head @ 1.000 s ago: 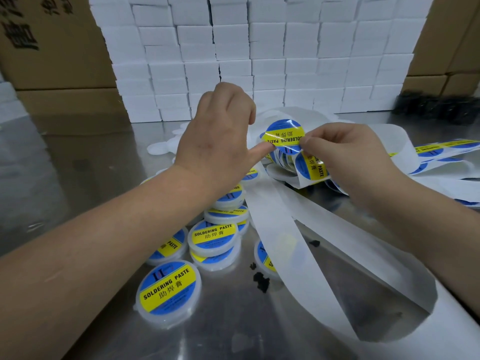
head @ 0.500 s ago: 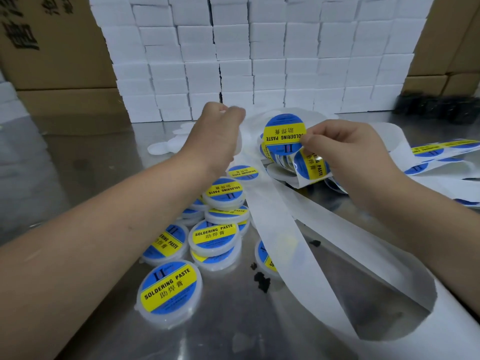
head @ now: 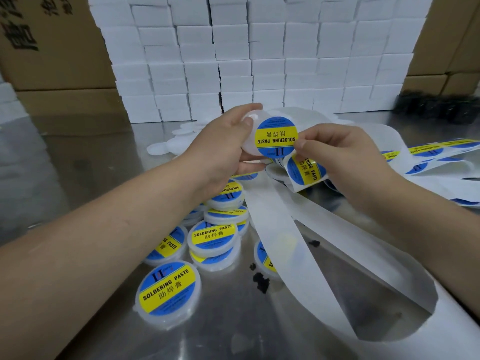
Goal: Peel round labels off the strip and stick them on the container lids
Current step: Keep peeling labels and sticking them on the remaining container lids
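My left hand (head: 223, 149) grips a clear round container lid (head: 250, 148), tilted up above the table. My right hand (head: 337, 157) pinches a round blue and yellow label (head: 275, 137) by its right edge and holds it against that lid, upside down to me. The same hand also holds the label strip (head: 304, 171), whose top label curls under my fingers. Empty white backing (head: 280, 245) trails down toward me. Several labelled containers (head: 214, 237) lie in a pile below my left wrist, with one (head: 168, 289) nearest me.
The steel table (head: 91, 178) carries unlabelled white lids (head: 166, 148) behind my hands and more strip with labels (head: 428, 152) at the right. A wall of white boxes (head: 259, 61) and brown cartons (head: 52, 48) close off the back. Black crumbs (head: 261, 280) lie near the backing.
My left hand reached back, took a bare lid and brought it up. My right hand peeled the label off the strip and moved it onto the lid.
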The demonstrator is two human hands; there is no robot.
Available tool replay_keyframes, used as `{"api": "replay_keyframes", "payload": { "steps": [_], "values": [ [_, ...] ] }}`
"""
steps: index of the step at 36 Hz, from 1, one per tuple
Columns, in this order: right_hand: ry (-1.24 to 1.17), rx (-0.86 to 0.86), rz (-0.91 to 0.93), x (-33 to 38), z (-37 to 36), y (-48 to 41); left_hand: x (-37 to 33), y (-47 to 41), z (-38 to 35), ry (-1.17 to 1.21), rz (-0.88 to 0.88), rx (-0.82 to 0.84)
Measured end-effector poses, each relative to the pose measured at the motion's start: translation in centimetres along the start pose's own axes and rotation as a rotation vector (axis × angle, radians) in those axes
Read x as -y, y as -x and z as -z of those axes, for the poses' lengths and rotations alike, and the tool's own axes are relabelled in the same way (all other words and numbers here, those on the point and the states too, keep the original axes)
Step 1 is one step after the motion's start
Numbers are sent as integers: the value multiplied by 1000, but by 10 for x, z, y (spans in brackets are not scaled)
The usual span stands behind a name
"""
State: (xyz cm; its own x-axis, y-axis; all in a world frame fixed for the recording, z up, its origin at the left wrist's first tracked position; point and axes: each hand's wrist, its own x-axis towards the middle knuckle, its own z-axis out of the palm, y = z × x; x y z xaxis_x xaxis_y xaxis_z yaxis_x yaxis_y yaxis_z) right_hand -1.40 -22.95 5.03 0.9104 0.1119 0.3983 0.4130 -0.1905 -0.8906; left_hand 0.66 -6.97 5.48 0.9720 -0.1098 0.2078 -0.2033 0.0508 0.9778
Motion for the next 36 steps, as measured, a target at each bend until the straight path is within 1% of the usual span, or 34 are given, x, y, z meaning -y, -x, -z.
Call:
{"api": "replay_keyframes", "payload": {
  "steps": [2, 4, 13, 20, 25, 36],
  "values": [
    [-6, 9, 1, 0, -1, 0, -1, 0, 0, 50, 31, 41],
    [-7, 25, -1, 0, -1, 1, -1, 2, 0, 150, 49, 68],
    [0, 71, -17, -1, -2, 1, -3, 4, 0, 337, 114, 81],
    [34, 94, -10, -4, -3, 0, -2, 7, -2, 283, 56, 118],
    [1, 135, -9, -5, -1, -2, 0, 9, -2, 233, 26, 140],
    [-5, 140, -5, -7, -1, -3, 4, 7, -1, 150, -17, 153]
  ]
}}
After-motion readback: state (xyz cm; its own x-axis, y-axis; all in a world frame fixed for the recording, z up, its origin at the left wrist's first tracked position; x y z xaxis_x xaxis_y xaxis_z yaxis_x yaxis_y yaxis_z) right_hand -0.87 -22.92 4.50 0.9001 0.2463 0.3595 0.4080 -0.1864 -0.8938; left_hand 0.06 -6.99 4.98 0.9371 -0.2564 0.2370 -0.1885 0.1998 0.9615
